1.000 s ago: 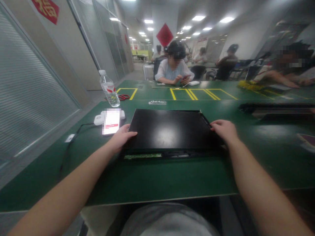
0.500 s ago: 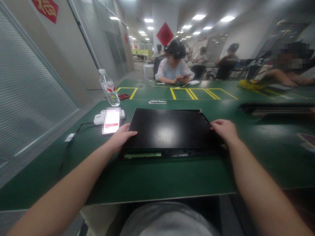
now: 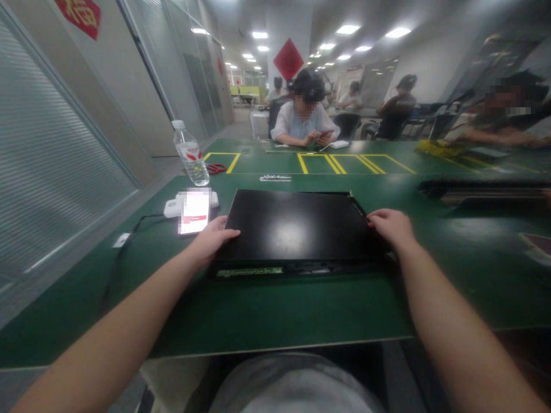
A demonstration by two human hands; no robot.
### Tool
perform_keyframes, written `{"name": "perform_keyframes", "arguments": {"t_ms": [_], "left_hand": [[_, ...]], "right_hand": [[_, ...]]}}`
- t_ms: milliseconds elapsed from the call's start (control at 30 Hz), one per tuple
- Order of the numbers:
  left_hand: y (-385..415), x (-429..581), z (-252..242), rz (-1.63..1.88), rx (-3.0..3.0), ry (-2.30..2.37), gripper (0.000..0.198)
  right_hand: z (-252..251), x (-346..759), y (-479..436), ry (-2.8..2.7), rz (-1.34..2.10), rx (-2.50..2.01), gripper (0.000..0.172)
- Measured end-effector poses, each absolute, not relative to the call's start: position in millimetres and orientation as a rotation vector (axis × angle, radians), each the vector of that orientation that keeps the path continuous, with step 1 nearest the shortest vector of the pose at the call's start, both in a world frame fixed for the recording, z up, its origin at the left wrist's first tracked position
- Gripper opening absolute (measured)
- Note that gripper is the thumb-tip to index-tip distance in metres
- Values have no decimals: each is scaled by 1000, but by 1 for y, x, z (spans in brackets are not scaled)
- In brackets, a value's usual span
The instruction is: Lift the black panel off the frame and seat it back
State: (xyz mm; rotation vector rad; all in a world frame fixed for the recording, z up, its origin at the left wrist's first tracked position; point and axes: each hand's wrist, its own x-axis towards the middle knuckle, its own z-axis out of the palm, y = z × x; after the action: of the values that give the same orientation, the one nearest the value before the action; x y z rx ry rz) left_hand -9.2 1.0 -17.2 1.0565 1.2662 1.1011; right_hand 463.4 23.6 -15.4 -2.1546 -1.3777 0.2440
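Observation:
A black, glossy display panel (image 3: 297,226) lies in front of me over a dark frame. Along the near side of that frame (image 3: 318,269) a strip of green circuit board (image 3: 249,272) shows. My left hand (image 3: 215,236) grips the panel's left edge, thumb on top and fingers partly hidden beyond the edge. At the right edge, my right hand (image 3: 392,228) pinches the rim, with its fingertips closed against the side. What lies beneath the panel is hidden.
On the green table (image 3: 279,321), a lit phone (image 3: 196,213), a water bottle (image 3: 191,155) and red-handled scissors (image 3: 216,168) lie or stand to the left. Small white pieces (image 3: 275,178) lie behind the panel. A person (image 3: 306,117) sits opposite; black parts (image 3: 486,192) lie right.

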Motion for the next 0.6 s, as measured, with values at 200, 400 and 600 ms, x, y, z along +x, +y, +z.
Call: {"name": "perform_keyframes", "arguments": {"t_ms": [200,400,600], "left_hand": [[2,-11,-16,1074,1048,1271,49],[1,-10,-15,1100,1022,1307,49],[3,-8,-12,1104,990,1335,50]], "right_hand": [[-16,464,24,-1375,252,-2154,27],[-18,465,24,-1381,258,-2136,27],[-19,465,25,-1385,242,-2135,26]]}}
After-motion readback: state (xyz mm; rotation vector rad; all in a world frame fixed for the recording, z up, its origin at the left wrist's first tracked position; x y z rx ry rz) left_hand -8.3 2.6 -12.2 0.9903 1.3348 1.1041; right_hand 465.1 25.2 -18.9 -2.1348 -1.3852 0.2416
